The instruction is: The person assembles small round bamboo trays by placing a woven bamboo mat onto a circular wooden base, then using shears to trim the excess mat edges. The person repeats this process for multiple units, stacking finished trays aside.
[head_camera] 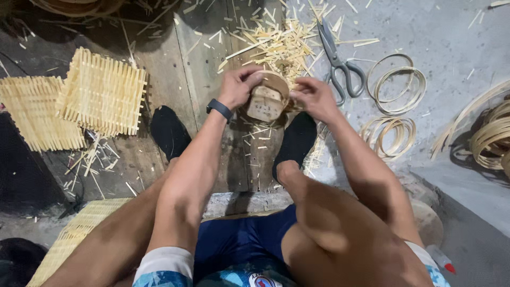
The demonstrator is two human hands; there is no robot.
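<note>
Black band on left wrist; white sleeves with blue pattern; navy shorts; black footwear, possibly socks.

Light bright at 1 to 3 o'clock on grey floor; dim, shadowed from 7 to 11 o'clock. Wide-angle bending at edges; centre sharp.

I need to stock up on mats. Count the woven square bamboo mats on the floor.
2. One square mat lies left of the left hand, overlapping a second mat further left. A finer woven panel at bottom left is a different kind; more may be hidden underneath.
</note>
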